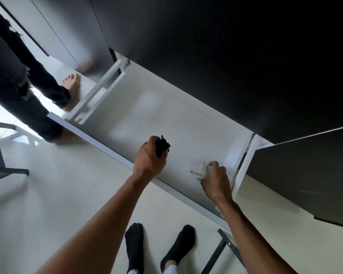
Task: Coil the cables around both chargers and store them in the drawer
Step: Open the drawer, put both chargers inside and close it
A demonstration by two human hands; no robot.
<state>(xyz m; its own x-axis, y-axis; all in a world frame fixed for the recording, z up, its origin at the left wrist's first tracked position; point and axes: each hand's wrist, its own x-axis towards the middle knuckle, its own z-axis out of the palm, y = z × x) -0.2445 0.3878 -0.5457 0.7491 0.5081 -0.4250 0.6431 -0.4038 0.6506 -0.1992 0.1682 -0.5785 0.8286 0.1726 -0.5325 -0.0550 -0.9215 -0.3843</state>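
A white drawer (91, 139) stands pulled out below a dark cabinet front, its pale floor bare. My left hand (150, 158) reaches over the drawer's front edge, shut on a black charger (161, 146) with its cable wound around it. To the right, inside the drawer near its right wall, my right hand (216, 181) holds a white charger (203, 171) with its cable coiled on it; a cable end pokes out to the left. Whether either charger touches the drawer floor I cannot tell.
Another person stands at the left in dark frayed trousers, with a bare foot (71, 84) beside the drawer's left rail. A dark open cabinet door (305, 175) hangs at the right. Metal furniture legs (0, 167) sit at the far left. My feet in black socks (135, 246) are below.
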